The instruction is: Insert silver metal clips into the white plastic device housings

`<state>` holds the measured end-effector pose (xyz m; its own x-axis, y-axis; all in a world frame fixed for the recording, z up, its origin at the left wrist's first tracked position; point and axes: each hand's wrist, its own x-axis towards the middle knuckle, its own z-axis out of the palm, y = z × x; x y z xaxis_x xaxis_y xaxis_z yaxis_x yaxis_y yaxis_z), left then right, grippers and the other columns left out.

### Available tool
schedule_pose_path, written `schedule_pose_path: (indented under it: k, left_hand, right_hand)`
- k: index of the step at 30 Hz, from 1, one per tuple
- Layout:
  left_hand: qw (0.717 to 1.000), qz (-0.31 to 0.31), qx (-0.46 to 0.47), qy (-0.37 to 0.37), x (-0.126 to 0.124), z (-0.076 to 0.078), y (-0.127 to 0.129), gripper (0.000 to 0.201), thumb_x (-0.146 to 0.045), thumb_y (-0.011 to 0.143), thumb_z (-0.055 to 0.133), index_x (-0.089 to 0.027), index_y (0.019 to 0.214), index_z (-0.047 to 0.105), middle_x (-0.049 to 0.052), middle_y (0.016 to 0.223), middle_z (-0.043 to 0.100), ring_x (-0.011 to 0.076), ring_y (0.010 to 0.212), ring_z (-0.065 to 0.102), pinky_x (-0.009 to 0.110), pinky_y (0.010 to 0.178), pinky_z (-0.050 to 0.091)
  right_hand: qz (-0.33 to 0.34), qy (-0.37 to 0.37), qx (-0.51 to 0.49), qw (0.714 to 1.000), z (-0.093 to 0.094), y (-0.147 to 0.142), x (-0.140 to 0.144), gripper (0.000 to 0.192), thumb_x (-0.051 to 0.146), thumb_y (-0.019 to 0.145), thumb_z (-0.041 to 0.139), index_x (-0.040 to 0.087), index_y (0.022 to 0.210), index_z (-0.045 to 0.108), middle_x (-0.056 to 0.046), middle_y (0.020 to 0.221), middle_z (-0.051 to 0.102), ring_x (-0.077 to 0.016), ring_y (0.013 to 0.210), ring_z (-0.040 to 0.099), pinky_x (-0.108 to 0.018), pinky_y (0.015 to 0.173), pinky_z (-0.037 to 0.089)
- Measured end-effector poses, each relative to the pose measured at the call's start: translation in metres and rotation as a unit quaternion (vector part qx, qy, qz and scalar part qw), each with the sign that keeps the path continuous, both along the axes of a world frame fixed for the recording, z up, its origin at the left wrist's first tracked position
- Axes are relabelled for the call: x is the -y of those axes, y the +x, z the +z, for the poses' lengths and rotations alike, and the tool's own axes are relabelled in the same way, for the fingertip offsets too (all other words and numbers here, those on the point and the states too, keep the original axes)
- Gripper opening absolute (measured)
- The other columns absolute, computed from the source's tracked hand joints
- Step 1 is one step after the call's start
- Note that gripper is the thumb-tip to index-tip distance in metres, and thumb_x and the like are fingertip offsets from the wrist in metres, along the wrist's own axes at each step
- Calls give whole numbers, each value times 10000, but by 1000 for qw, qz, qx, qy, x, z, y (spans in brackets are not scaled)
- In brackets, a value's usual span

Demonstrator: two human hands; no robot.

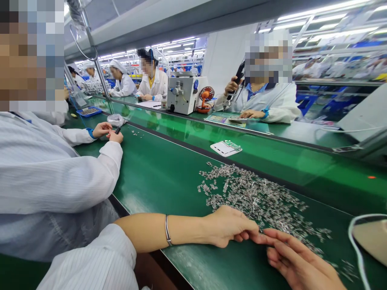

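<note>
Where the left hand [228,226] and right hand [298,257] met, both pinching, I could not tell what they held; small silvery parts [254,197] lay heaped beside them on the green table [163,173].

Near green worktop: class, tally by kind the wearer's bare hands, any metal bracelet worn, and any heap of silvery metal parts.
Left bare hand and right bare hand: 2
Silver metal bracelet: 1
Heap of small silvery metal parts: 1
Total: 4
</note>
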<state>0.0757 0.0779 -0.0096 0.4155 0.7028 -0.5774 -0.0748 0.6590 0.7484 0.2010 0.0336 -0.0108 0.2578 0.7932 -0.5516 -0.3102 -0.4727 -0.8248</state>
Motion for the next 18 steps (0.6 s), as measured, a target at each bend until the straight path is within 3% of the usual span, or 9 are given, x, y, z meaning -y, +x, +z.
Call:
schedule_pose_path:
  k: [5, 13, 16, 18]
  left_hand:
    - [999, -14, 30, 21, 1, -3, -1, 142, -13, 591, 529, -150, 562, 500, -45, 427, 537, 40, 432, 377, 171, 456, 230]
    - [1000, -2, 20, 15, 1, 0, -2, 200, -5, 646, 423, -137, 584, 560, -47, 434, 503, 33, 395, 342, 175, 425, 201]
    - [1000, 5, 10, -7, 0, 2, -1, 180, -38, 678, 475, -132, 540, 541, -42, 438, 504, 31, 407, 357, 171, 433, 217]
    - [1000, -6, 1, -30, -1, 4, 0, 194, -72, 699, 517, -125, 513, 532, -34, 439, 505, 30, 429, 379, 162, 453, 240]
  right_hand:
    - [-2, 10, 15, 1000, 1, 1, 1, 478, 275, 311, 738, 166, 762, 623, -2, 648, 642, -72, 460, 461, -147, 383, 447]
    - [13, 61, 100, 993, -11, 8, 0, 504, 386, 374, 669, 173, 821, 578, -71, 841, 670, -199, 751, 646, -208, 642, 563]
    - [53, 137, 223, 964, -25, 12, 2, 514, 507, 527, 611, 189, 924, 543, -92, 935, 669, -232, 807, 661, -295, 742, 562]
    - [91, 194, 319, 923, -34, 16, 5, 505, 561, 646, 530, 207, 1006, 520, -95, 1020, 659, -236, 831, 664, -334, 768, 556]
